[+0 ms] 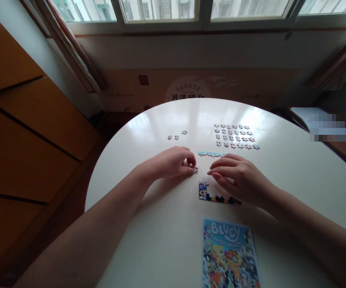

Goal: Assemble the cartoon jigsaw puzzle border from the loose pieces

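My left hand point(180, 162) pinches a small jigsaw puzzle piece point(195, 170) at the table's middle, thumb and fingertips closed on it. Opposite, my right hand point(234, 174) is held with its fingers stretched out and a gap below the thumb; no piece shows in its fingertips. It hangs over the joined lower corner of the puzzle point(203, 192), covering the right part of it. A blue joined strip of pieces point(210, 153) lies beyond, its right end behind the right hand. Something small and pale shows under the right hand, too hidden to make out.
Loose puzzle pieces point(234, 137) lie in rows at the back right. Three more pieces point(177, 137) lie at the back left. A Bluey picture sheet point(229, 252) is near the front of the round white table point(157, 240). A window point(161, 12) is beyond.
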`<action>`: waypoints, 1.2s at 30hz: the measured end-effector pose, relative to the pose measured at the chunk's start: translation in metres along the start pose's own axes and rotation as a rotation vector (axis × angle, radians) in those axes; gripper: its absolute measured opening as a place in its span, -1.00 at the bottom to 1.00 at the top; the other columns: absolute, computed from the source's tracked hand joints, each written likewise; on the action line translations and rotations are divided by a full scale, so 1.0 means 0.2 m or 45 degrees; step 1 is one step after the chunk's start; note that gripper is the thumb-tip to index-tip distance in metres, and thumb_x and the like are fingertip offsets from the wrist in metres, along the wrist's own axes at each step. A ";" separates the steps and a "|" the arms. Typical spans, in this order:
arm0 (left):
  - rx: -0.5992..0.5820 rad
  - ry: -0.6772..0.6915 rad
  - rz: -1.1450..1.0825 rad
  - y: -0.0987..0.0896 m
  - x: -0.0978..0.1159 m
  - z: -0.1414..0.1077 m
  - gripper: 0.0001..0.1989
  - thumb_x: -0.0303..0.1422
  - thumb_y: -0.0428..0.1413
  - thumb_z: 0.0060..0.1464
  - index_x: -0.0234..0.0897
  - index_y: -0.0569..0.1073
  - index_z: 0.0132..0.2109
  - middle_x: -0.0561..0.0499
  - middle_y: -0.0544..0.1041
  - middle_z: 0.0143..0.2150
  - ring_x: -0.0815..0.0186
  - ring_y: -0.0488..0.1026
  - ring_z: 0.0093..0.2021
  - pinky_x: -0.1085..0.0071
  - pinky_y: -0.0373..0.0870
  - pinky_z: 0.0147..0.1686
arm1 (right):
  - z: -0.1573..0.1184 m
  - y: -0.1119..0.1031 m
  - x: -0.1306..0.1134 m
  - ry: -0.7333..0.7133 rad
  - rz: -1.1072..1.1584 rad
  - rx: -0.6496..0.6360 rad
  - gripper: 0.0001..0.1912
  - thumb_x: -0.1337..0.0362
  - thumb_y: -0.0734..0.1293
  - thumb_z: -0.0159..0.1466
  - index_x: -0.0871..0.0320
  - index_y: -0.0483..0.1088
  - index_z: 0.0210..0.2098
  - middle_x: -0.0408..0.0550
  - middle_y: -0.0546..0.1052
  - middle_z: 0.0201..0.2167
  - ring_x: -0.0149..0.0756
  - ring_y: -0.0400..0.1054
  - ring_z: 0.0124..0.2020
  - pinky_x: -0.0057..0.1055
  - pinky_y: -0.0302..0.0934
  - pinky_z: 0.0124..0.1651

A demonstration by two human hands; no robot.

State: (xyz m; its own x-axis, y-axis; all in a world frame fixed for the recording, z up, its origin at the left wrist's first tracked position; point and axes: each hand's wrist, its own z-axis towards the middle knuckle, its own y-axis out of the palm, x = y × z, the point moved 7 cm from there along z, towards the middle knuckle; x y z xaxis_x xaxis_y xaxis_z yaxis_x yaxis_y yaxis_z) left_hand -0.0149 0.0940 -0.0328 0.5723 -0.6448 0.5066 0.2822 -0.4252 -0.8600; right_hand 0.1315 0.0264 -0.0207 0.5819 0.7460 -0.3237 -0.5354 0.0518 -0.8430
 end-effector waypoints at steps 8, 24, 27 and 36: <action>0.108 -0.022 0.068 0.03 0.03 0.05 -0.88 -0.33 0.21 0.13 -0.23 0.60 -0.21 -0.03 0.55 -0.17 0.30 0.44 -0.25 0.38 0.34 -0.24 | 0.01 0.05 0.03 0.027 -0.128 -0.093 -0.72 0.24 0.20 0.44 0.03 0.54 -0.04 -0.12 0.62 -0.02 -0.14 0.42 0.02 -0.10 0.21 0.07; 0.140 0.075 0.091 0.03 0.05 0.05 -0.88 -0.38 0.17 0.12 -0.25 0.61 -0.21 -0.04 0.57 -0.18 0.34 0.45 -0.29 0.41 0.34 -0.29 | 0.01 0.06 0.04 0.010 -0.151 -0.039 -0.76 0.26 0.26 0.39 0.02 0.54 -0.05 -0.15 0.63 -0.05 -0.19 0.45 0.01 -0.18 0.22 0.03; 0.168 0.128 0.130 0.03 0.07 0.05 -0.88 -0.38 0.16 0.11 -0.26 0.60 -0.23 -0.04 0.56 -0.21 0.35 0.45 -0.31 0.41 0.33 -0.31 | 0.01 0.06 0.03 0.004 -0.143 -0.029 -0.78 0.24 0.27 0.39 0.02 0.55 -0.07 -0.15 0.64 -0.07 -0.19 0.47 -0.02 -0.19 0.23 0.01; 0.185 0.185 0.118 0.05 0.07 0.06 -0.90 -0.40 0.15 0.07 -0.26 0.58 -0.29 0.01 0.54 -0.29 0.39 0.41 -0.37 0.43 0.31 -0.35 | 0.01 0.05 0.04 0.011 -0.118 0.013 -0.81 0.23 0.30 0.38 0.01 0.57 -0.13 -0.16 0.65 -0.13 -0.20 0.48 -0.07 -0.19 0.26 -0.04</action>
State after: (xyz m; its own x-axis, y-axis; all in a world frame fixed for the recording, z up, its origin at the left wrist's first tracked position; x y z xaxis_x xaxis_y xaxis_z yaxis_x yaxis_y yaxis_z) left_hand 0.0053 0.0886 -0.0352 0.4868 -0.7664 0.4192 0.3474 -0.2705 -0.8979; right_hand 0.1297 0.0342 -0.0305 0.6343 0.7322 -0.2481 -0.4852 0.1271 -0.8651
